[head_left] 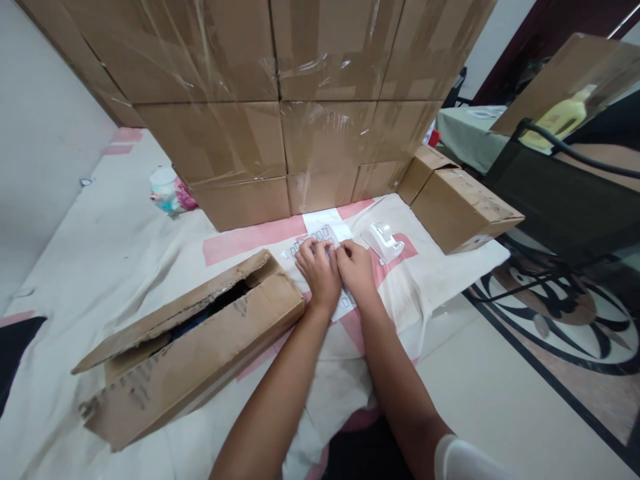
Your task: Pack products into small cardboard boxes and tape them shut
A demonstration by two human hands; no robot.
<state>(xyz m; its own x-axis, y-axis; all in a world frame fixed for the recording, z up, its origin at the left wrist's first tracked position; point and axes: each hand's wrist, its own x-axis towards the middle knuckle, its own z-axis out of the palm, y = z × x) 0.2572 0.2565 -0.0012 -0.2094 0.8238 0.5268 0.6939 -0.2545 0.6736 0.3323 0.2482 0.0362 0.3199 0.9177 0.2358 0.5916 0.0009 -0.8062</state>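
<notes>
On the sheet (327,233), left hand (320,272), right hand (356,269), knuckles up, side by side

The left hand (319,273) and right hand (356,270) hide much of the white paper sticker sheet (324,222), its print too small to read. At 8 o'clock, the long brown cardboard box (200,347) is dark inside.

- My left grip (319,272) and right grip (356,267) rest side by side, fingers bent onto a white label sheet (325,225).
- A white plastic piece (383,241) lies just right of it.
- An open cardboard box (200,340) lies near left; wrapped cartons (280,100) stand far.
</notes>
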